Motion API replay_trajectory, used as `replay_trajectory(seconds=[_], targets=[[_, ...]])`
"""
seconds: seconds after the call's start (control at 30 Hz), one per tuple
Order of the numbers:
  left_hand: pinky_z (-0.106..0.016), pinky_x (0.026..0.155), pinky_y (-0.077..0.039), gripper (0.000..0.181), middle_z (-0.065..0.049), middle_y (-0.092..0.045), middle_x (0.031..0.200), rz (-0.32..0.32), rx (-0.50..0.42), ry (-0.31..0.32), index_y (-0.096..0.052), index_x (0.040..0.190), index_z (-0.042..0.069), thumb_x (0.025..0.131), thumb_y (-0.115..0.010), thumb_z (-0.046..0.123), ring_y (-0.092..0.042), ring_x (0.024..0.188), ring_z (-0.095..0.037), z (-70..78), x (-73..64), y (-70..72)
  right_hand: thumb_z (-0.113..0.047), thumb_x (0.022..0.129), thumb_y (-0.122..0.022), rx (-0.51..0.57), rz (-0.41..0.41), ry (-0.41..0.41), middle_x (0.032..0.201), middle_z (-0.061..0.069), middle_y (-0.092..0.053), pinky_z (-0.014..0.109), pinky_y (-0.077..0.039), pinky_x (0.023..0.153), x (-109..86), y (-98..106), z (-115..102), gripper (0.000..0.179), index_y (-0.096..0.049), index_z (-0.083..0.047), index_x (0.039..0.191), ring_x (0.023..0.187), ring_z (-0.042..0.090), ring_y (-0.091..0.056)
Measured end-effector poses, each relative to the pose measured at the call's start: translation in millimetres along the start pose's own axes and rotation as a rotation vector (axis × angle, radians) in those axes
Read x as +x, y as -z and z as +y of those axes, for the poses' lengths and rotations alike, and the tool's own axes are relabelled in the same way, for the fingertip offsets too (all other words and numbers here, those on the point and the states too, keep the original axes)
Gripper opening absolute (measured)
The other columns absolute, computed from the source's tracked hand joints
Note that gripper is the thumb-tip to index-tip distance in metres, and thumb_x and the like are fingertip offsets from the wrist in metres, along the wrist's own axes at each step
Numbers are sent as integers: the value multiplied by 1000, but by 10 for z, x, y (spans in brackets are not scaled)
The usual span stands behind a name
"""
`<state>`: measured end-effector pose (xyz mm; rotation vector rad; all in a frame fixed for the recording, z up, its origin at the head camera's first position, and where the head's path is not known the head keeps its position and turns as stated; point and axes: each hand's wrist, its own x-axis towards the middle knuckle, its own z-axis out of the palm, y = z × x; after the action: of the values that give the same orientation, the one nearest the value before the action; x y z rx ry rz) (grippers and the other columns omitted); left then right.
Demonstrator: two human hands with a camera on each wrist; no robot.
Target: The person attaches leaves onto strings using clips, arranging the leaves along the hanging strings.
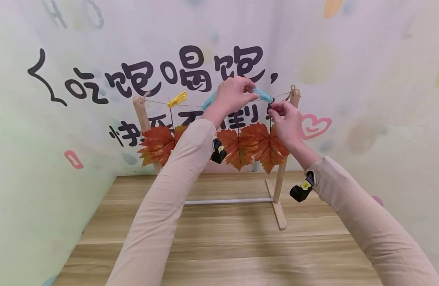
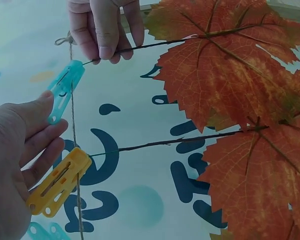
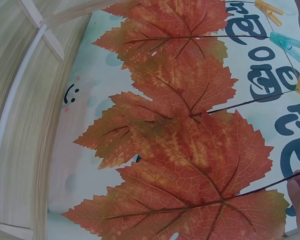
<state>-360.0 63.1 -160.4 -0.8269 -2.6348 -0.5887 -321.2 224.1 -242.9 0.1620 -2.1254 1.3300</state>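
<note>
High at the right end of a thin string (image 2: 73, 115), my left hand (image 1: 233, 95) pinches the tail end of a light blue clothespin (image 1: 263, 95). Just right of it, my right hand (image 1: 289, 121) pinches the dark stem (image 2: 160, 44) of a red-orange maple-like leaf (image 2: 225, 60), close below the clothespin's tip. That leaf hangs downward from its stem. Beside my left fingers in the left wrist view, a yellow clothespin (image 2: 60, 182) clips another leaf's stem (image 2: 180, 142) to the string; that leaf (image 2: 260, 165) overlaps its neighbour.
The string spans two wooden posts (image 1: 142, 115) on a stand with a white crossbar (image 1: 230, 201) and wooden foot (image 1: 279, 216). Another yellow clothespin (image 1: 177, 99) holds the leftmost leaf (image 1: 158, 145). Below is a wood-grain table (image 1: 219, 246), with a printed wall behind.
</note>
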Motion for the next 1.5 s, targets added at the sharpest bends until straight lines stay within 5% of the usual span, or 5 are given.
replay_trajectory(seconds=[0.27, 0.67, 1.03, 1.27, 1.5], targets=[[-23, 85, -42, 36, 4, -63, 111, -16, -28, -7, -62, 116, 16, 86, -60, 37, -55, 104, -12, -22, -18, 22, -9, 89, -56, 14, -1, -5, 93, 12, -61, 14, -46, 67, -19, -7, 9, 19, -60, 2, 104, 79, 14, -56], [-21, 84, -42, 39, 3, -63, 112, 61, 0, -27, -60, 118, 15, 84, -63, 35, -56, 101, -11, -68, -74, 96, -6, 85, -61, 2, 18, 47, 95, 19, -64, 11, -45, 66, -51, 10, -11, 22, -61, 5, 104, 70, -1, -54], [-20, 85, -42, 34, 2, -64, 109, 171, -28, -53, -62, 114, 13, 84, -64, 30, -56, 101, -11, -126, -207, 189, -11, 85, -62, -20, -7, 42, 94, 17, -64, 9, -44, 65, -134, 86, -9, 25, -61, 4, 105, 70, -2, -54], [-21, 83, -44, 29, -2, -66, 105, 291, -82, -135, -65, 108, 8, 83, -66, 23, -59, 98, -13, -221, -339, 278, -12, 85, -62, -52, -24, 57, 96, 20, -64, 10, -45, 68, -186, 169, 32, 26, -62, 4, 105, 72, -3, -54], [-22, 76, -47, 25, -4, -67, 101, 332, -87, -192, -66, 104, 6, 84, -66, 20, -60, 93, -15, -295, -507, 309, -12, 85, -63, -68, -34, 67, 95, 20, -64, 9, -46, 70, -222, 239, 98, 25, -62, 5, 104, 71, -5, -55]])
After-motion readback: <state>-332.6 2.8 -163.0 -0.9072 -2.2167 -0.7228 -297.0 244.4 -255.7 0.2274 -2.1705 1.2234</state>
